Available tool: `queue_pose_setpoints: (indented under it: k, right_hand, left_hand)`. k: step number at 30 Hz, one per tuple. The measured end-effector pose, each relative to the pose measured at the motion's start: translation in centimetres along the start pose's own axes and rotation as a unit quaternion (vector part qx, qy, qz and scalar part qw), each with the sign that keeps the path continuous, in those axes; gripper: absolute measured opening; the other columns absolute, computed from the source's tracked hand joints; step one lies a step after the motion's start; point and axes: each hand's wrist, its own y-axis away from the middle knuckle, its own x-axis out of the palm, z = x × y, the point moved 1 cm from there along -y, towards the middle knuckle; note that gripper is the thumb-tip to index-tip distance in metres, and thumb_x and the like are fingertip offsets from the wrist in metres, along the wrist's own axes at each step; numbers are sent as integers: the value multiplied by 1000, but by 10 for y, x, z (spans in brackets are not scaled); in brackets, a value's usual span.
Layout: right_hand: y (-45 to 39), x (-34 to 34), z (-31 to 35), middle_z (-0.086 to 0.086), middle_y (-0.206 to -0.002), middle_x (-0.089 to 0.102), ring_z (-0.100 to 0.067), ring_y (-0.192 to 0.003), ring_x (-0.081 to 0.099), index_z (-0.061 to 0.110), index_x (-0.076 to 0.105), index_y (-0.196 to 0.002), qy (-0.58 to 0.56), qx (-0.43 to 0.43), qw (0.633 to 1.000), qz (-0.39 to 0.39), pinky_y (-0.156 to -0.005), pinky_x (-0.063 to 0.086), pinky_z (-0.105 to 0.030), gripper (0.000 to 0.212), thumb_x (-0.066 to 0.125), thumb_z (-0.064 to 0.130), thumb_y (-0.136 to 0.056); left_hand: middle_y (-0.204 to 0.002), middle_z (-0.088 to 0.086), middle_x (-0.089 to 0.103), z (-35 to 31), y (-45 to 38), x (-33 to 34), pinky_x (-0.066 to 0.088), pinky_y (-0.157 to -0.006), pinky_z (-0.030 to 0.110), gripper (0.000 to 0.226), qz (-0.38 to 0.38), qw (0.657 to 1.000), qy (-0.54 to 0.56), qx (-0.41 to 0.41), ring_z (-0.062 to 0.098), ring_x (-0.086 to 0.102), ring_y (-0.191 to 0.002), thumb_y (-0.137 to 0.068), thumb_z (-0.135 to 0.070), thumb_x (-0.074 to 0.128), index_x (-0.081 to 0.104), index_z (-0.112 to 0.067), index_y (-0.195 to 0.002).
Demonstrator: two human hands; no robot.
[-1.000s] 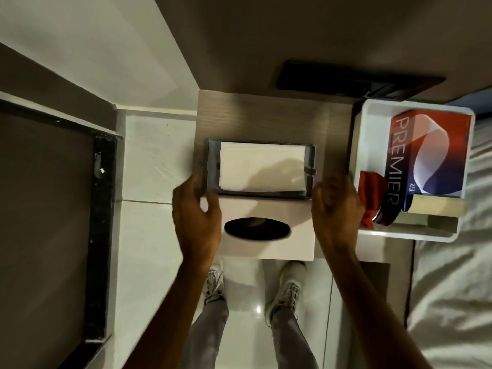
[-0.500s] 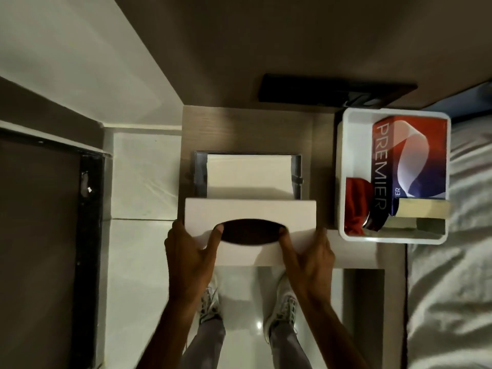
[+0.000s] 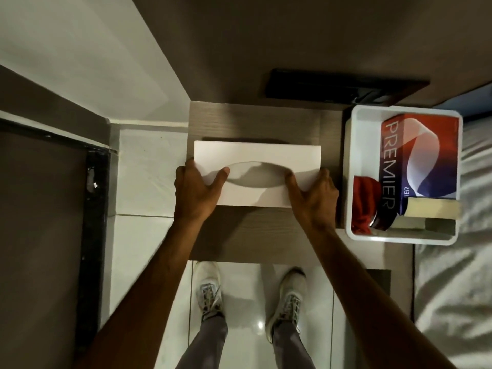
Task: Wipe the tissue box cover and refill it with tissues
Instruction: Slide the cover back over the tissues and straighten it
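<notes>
Hands are gripping the white rectangular tissue box cover, which is sitting flat on the grey-brown wood-grain side table, its oval slot facing up. At the cover's left end the left hand is curling its fingers over the edge while the thumb is pressing down at the slot's left tip. At the cover's right end the right hand is doing the same, thumb at the slot's right tip. Just right of the cover, a white square plastic tub is holding a red and blue tissue carton printed PREMIER, a crumpled red cloth and a beige block. Beyond the cover a black flat panel is lying against the wall. Below the cover, 2 pale sneakers are standing on glossy white tiles.
</notes>
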Motion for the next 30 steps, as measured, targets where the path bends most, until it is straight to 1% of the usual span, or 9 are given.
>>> queue_pose_setpoints:
  k: [3, 6, 9, 10, 15, 18, 23, 27, 30]
  right_hand:
    - [-3, 1, -1, -11, -139, 56, -29, -127, 55, 12, 46, -138, -4, 3, 1000, 13, -93, 54, -37, 70, 70, 53, -87]
    - [-6, 1, -1, -12, -139, 55, -31, -128, 54, 11, 45, -139, 1, 4, 1000, 17, -98, 54, -42, 71, 69, 53, -88]
    - [-7, 2, -1, -12, -141, 52, -29, -131, 49, 11, 43, -142, 3, 8, 1000, 24, -94, 44, -31, 70, 69, 50, -89]
    - [-7, 2, -1, -11, -142, 51, -29, -132, 47, 11, 43, -143, 1, 10, 1000, 26, -92, 42, -29, 71, 69, 49, -89]
    - [-7, 2, 0, -13, -144, 49, -32, -134, 45, 11, 43, -144, 7, 14, 1000, 25, -101, 43, -38, 73, 69, 51, -89]
    - [-10, 1, 2, -14, -142, 52, -32, -133, 47, 9, 46, -142, 3, 19, 999, 27, -95, 41, -31, 72, 71, 50, -88]
    - [-12, -1, 6, -13, -142, 53, -28, -131, 49, 8, 47, -140, -10, 35, 999, 39, -86, 38, -23, 69, 73, 46, -88]
    - [-10, -2, 7, -10, -140, 54, -25, -129, 51, 10, 47, -140, -25, 48, 998, 40, -85, 40, -20, 68, 74, 44, -88]
    - [-11, -3, 8, -11, -138, 58, -27, -127, 56, 8, 52, -138, -29, 44, 998, 34, -85, 42, -20, 69, 77, 44, -85]
  left_hand:
    - [-139, 17, 51, 3, -2, 3, 53, -100, 44, 78, 0, 1000, 3, 5, 34, 54, -128, -86, -54, 68, 42, -8, -144]
    - [-138, 16, 53, 5, -5, 4, 54, -102, 47, 79, 5, 1000, 2, 7, 34, 55, -127, -86, -56, 68, 42, -9, -143]
    - [-137, 15, 53, 4, -5, 4, 54, -102, 46, 79, 4, 1000, -3, 8, 34, 56, -127, -86, -57, 67, 42, -9, -142]
    - [-138, 15, 53, 4, -5, 4, 53, -102, 45, 78, 3, 1000, -5, 8, 34, 55, -127, -86, -57, 67, 42, -9, -143]
    - [-139, 17, 51, -1, -7, 6, 53, -100, 41, 75, 6, 1000, -3, -2, 33, 54, -128, -87, -52, 69, 42, -8, -142]
    - [-140, 17, 49, -3, -9, 5, 53, -100, 40, 76, 11, 1000, 11, -22, 33, 54, -128, -86, -51, 71, 43, -9, -142]
    - [-137, 14, 56, -4, -8, 3, 52, -102, 42, 73, 14, 999, 38, -31, 32, 57, -128, -83, -47, 76, 47, -10, -139]
    - [-139, 13, 56, -8, -4, 3, 50, -105, 42, 72, 3, 997, 64, -36, 31, 56, -130, -82, -40, 79, 47, -11, -140]
    - [-139, 12, 56, -13, -4, 3, 51, -104, 38, 69, 8, 997, 62, -39, 29, 56, -130, -83, -33, 80, 47, -11, -140]
